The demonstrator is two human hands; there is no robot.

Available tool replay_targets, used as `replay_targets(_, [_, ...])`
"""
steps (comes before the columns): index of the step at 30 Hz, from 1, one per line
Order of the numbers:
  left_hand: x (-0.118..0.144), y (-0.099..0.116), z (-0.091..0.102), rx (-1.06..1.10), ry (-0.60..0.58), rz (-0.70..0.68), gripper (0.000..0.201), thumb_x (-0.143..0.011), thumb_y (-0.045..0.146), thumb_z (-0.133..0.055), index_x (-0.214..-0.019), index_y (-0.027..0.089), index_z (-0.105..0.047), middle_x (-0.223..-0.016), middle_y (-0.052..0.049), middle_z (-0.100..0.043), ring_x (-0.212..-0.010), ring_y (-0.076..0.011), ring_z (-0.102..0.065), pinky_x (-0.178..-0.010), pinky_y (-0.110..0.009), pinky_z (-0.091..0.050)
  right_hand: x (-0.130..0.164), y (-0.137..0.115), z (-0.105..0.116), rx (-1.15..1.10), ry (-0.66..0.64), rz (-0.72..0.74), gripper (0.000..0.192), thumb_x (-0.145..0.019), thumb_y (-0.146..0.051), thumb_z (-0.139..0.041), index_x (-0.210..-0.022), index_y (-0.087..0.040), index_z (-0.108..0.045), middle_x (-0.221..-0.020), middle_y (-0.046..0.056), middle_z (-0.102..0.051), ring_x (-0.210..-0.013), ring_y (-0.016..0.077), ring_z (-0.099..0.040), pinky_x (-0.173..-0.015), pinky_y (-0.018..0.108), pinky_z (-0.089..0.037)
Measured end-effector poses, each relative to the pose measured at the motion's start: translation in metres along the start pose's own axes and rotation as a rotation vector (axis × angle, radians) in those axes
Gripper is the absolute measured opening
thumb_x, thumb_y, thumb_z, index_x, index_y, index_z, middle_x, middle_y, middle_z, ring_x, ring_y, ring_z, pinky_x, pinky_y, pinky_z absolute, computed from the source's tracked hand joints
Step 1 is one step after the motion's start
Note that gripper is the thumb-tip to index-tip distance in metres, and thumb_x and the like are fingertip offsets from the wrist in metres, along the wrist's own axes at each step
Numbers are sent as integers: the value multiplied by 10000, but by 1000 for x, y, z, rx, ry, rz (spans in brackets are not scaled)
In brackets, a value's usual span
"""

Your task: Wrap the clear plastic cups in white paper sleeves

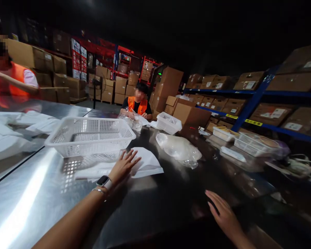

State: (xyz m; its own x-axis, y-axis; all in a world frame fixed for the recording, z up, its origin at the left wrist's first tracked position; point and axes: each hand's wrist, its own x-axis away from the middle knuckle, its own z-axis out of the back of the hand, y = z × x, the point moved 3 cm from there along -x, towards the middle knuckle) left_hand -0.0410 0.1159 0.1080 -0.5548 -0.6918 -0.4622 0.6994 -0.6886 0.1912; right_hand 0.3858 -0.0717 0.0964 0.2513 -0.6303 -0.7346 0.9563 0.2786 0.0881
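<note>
- Warehouse racking with brown cartons (248,81) lines the dim room around you, and a long polished steel surface (31,197) runs ahead of you.
- Your left hand (123,166) lies flat on a white folded sheet (147,162); its grip is fully open, fingers spread and pressing down, closed on nothing.
- A watch (103,181) and a thin bracelet (98,190) sit on that wrist.
- That white sheet rests on the surface just in front of a white perforated basket (90,135), its far edge near the basket's front wall.
- Your right hand (223,212) rests palm down on the dark part of the surface, well apart from the sheet; its grip is open too, fingers extended, empty.
- A crumpled clear plastic bag (178,148) lies on the surface beyond and between your two hands.
- Across from you a person in an orange vest (138,105) handles clear plastic, with a second white basket (169,122) beside them.
- At the far left another person in an orange vest (11,81) reaches an arm over the surface.
- Shallow white trays (251,145) stand along the right side.
</note>
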Motion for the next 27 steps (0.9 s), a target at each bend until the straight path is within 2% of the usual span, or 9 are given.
replay_targets(4, [-3,-8,-22,-14,46,-187,325,-858,47,-496,-1015,215,-726,-1372,-77,-607,-1358,-279,-452,-1178,-567,-260,-96,-36,-90,-62,-13,264,381,-950,-230,-491,-1322,-214,-573,-1275,94,-660,-1282,294,-537,-966,486,-534])
replay_targets(7, [1,-16,-24,56,83,-251,269,-853,43,-493,-904,194,-709,-1257,-64,-682,-1284,-252,-526,-1186,-547,-271,-151,-71,-146,-113,-67,446,489,-899,-279,-562,-1376,-179,-517,-1386,159,-564,-1345,328,-461,-986,525,-510])
replay_targets(9, [5,-18,-22,97,98,-262,301,-820,9,-474,-937,180,-692,-1247,-81,-687,-1264,-241,-549,-1176,-522,-308,-167,-92,-165,-182,-5,596,489,-886,-326,-572,-1342,-154,-537,-1399,198,-540,-1349,331,-454,-992,508,-506])
replay_targets(13, [7,-14,-19,137,27,-321,485,-701,-30,-485,-1110,173,-649,-1315,-108,-646,-1281,-243,-545,-1157,-480,-357,-169,-118,-166,-267,212,841,280,-901,-191,-540,-1168,-189,-626,-1202,140,-691,-1237,266,-577,-987,447,-513])
replay_targets(16, [5,-8,-23,82,-68,-391,595,-724,-3,-515,-1279,200,-584,-1372,-120,-603,-1297,-268,-533,-1141,-495,-373,-165,-125,-158,-294,238,885,240,-929,-171,-528,-1138,-220,-634,-1143,98,-722,-1205,241,-601,-989,433,-511])
replay_targets(19, [4,-6,-24,68,-114,-394,521,-823,99,-539,-1327,226,-572,-1391,-138,-582,-1299,-302,-531,-1124,-539,-374,-164,-125,-151,-330,245,895,215,-955,-202,-518,-1132,-223,-638,-1147,94,-722,-1208,226,-600,-997,415,-506])
replay_targets(21, [5,-8,-19,149,-110,-340,472,-844,162,-552,-1310,221,-594,-1388,-132,-586,-1295,-297,-537,-1133,-518,-368,-167,-122,-148,-363,243,874,236,-976,-209,-473,-1147,-202,-636,-1136,105,-725,-1185,211,-616,-993,390,-510])
replay_targets(24, [7,-9,-3,339,-49,-222,427,-872,189,-484,-1277,199,-621,-1339,-105,-632,-1272,-265,-559,-1140,-455,-368,-174,-118,-140,-508,141,764,358,-1019,-297,-345,-1230,-181,-610,-1169,136,-709,-1195,233,-611,-1001,420,-505])
replay_targets(27, [7,0,18,545,51,-91,364,-913,245,-419,-1163,200,-680,-1182,-83,-721,-1113,-250,-643,-1058,-411,-429,-181,-114,-126,-743,18,495,445,-1031,-391,-299,-1109,-183,-685,-1003,109,-757,-1015,246,-701,-919,409,-553])
